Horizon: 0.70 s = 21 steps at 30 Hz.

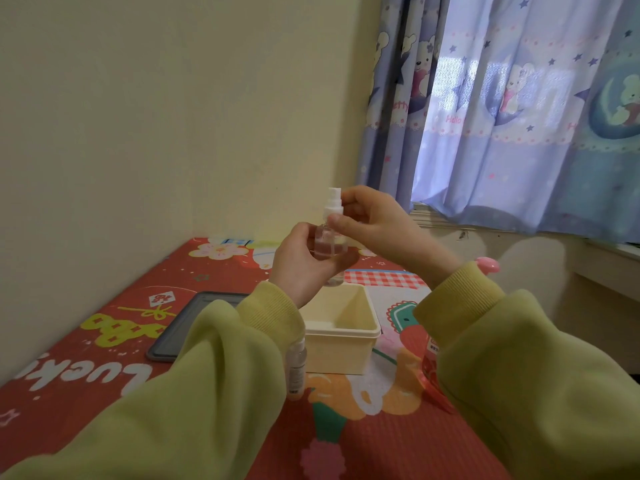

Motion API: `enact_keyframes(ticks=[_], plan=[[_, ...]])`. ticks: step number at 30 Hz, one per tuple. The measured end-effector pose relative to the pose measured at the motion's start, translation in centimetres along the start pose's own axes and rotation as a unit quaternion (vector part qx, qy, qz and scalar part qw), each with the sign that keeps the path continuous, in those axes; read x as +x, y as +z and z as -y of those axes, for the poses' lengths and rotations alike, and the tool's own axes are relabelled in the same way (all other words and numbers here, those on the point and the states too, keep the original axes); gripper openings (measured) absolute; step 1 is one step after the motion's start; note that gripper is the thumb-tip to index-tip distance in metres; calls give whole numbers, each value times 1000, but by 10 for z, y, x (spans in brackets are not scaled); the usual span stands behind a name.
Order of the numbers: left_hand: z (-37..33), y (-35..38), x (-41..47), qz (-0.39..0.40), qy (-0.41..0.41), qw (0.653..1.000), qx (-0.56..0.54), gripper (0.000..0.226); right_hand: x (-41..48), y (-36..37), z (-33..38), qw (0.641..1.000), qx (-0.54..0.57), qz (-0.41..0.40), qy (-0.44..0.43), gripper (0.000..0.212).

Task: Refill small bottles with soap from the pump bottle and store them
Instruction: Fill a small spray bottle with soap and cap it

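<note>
I hold a small clear bottle [329,244] upright in the air above the table. My left hand [304,263] wraps its body from the left. My right hand [372,221] pinches its white spray cap [333,204] between thumb and fingers. Below them stands an open cream plastic box [349,329] that looks empty. A second small clear bottle [297,368] stands beside the box, half hidden by my left sleeve. A pink pump head [488,265] shows behind my right wrist; its bottle is hidden.
A dark grey lid or tray [173,341] lies flat at the left on the red cartoon-print table cover [104,341]. A red packet [429,372] pokes out under my right sleeve. A wall runs along the left, and a curtained window stands at the back right.
</note>
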State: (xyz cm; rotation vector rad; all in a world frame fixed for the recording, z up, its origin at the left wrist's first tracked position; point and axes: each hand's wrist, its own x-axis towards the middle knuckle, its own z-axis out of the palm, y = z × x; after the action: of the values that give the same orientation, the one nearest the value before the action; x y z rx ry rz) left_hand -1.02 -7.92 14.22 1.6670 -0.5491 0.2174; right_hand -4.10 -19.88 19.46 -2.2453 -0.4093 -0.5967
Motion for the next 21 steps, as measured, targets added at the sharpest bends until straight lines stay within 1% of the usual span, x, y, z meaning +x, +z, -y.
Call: enact_keyframes(ticks=[4,8,11,15,19,21], plan=[[-1,1,-1,2,5,1000,-6,39,1,-1,-1,1000,1,-16,14,27],[-1,1,1,2,3,1000,-11,40,3,-3,2,997,57,-32,27,42],[-2,1,1,2,5,1000,-9,39,1,1,5,997,68,-32,9,36],[-1,1,-1,4,-1,1000,-3,39,1,8,3,997,53,-63,11,23],[2,5,-6,12,-20,1000,-8,42,2,13,-2,994,-1,-95,49,34],[3,5,-7,14,-25,1000,-9,38,0,12,-2,995,31,-73,65,32]])
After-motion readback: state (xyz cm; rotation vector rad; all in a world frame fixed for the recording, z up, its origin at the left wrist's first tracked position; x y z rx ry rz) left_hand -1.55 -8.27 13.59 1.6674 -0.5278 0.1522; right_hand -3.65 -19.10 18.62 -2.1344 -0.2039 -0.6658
